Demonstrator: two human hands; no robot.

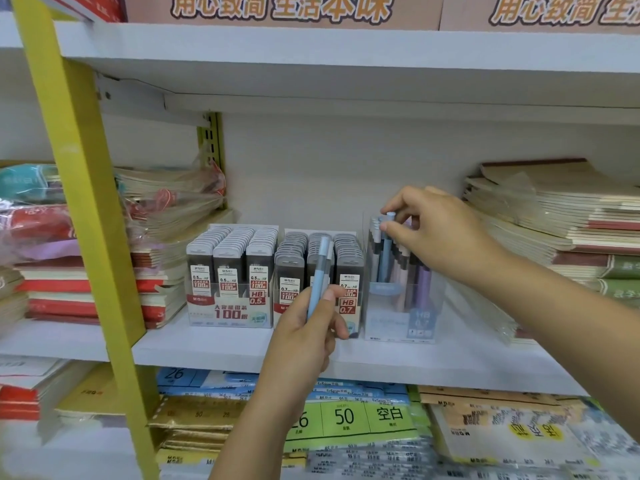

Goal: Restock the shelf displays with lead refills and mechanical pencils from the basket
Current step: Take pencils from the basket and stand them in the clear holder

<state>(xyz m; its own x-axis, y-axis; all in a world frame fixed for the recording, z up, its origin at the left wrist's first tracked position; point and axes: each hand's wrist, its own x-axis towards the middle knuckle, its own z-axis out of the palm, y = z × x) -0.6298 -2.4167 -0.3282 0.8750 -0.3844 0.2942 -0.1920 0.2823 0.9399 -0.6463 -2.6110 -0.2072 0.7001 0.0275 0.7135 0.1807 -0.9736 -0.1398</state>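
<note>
On the white shelf (214, 348) stand two display boxes of lead refills, the 0.5 one (231, 271) on the left and the 0.7 one (298, 268) beside it. To their right a clear pencil display (403, 306) holds several upright mechanical pencils. My right hand (440, 233) pinches the top of a blue pencil (385, 251) that stands in this display. My left hand (308, 337) grips two upright light-blue mechanical pencils (320, 268) in front of the 0.7 refill box. The basket is out of view.
Stacks of notebooks (568, 216) lie right of the pencil display, and wrapped notebooks (162, 209) lie left of the refills. A yellow upright post (79, 188) stands at the left. The shelf below holds paper packs (349, 417).
</note>
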